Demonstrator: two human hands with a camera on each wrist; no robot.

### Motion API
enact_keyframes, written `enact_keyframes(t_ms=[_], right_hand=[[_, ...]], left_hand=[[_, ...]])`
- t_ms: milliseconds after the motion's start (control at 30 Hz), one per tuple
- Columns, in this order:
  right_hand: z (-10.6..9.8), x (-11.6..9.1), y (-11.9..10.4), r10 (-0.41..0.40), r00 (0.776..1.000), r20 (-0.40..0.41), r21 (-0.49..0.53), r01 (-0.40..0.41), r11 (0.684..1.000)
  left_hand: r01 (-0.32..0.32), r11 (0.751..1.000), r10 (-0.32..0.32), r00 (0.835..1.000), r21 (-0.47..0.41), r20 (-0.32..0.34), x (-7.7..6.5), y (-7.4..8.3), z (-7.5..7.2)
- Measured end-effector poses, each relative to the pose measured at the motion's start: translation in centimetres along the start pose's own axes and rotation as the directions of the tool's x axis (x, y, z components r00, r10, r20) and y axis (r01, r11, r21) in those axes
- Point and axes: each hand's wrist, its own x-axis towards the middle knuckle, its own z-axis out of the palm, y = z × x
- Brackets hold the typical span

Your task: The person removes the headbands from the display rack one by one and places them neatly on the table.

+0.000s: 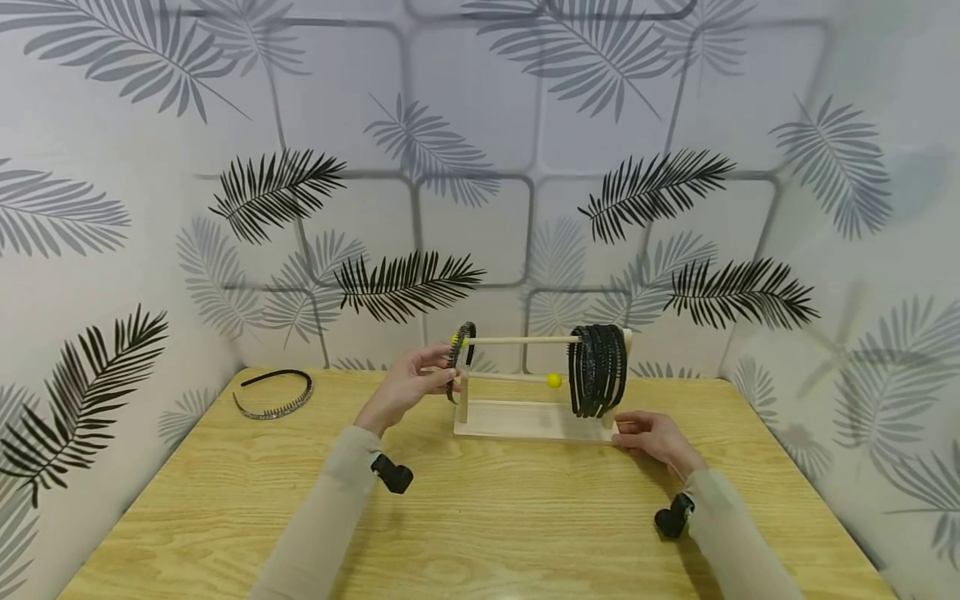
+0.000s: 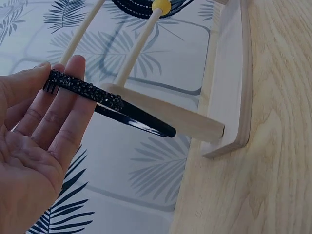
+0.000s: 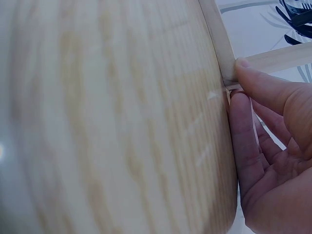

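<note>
My left hand (image 1: pixel 405 388) pinches a black headband (image 2: pixel 87 90) between thumb and fingers. Dark sparkling stones cover its outer side, and small teeth line the inside. This headband is upright at the left end of a pale wooden rack (image 1: pixel 525 422), around the yellow-tipped end of the upper rod (image 1: pixel 525 340). At the other end of the rack, my right hand (image 1: pixel 654 435) grips the corner of the base, thumb on top and fingers at the edge in the right wrist view. Several dark headbands (image 1: pixel 596 371) hang bunched at the rack's right upright.
Another toothed headband (image 1: pixel 311 388) lies alone at the back left of the wooden table (image 1: pixel 480 517). A lower rod with a yellow ball (image 1: pixel 553 381) on its end sticks out from the rack's left upright (image 1: pixel 462 400). Leaf-patterned cloth (image 1: pixel 480 225) stands behind the table.
</note>
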Motion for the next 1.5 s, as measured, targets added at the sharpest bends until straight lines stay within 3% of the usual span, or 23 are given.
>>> enact_keyframes(t_ms=[233,400,600,833,1133,1500], right_hand=[[-0.1,0.0,0.0,-0.013,1.000,0.002,-0.007,0.013,1.000],[-0.1,0.0,-0.1,-0.013,1.000,0.004,-0.013,0.014,1.000],[-0.4,-0.3,-0.1,-0.013,1.000,0.004,-0.031,0.013,0.999],[-0.2,-0.1,-0.1,-0.001,1.000,-0.010,-0.020,0.000,1.000],[-0.1,-0.2,-0.1,0.003,1.000,-0.011,-0.026,-0.003,1.000],[0.0,-0.1,0.0,-0.005,1.000,-0.007,-0.016,0.005,1.000]], left_hand=[[0.026,0.999,-0.024,0.998,0.025,-0.061,-0.2,-0.3,-0.9],[0.015,1.000,-0.013,0.998,0.026,-0.059,-0.4,-0.7,-1.4],[0.017,0.993,-0.005,0.995,0.113,-0.104,-0.5,-1.6,-1.4],[0.089,0.970,-0.054,0.986,0.225,-0.160,-1.2,-2.9,-2.0],[0.162,0.909,-0.101,0.979,0.383,-0.176,-2.2,-4.1,-2.6],[0.151,0.893,-0.093,0.984,0.424,-0.153,-2.4,-5.6,-3.7]])
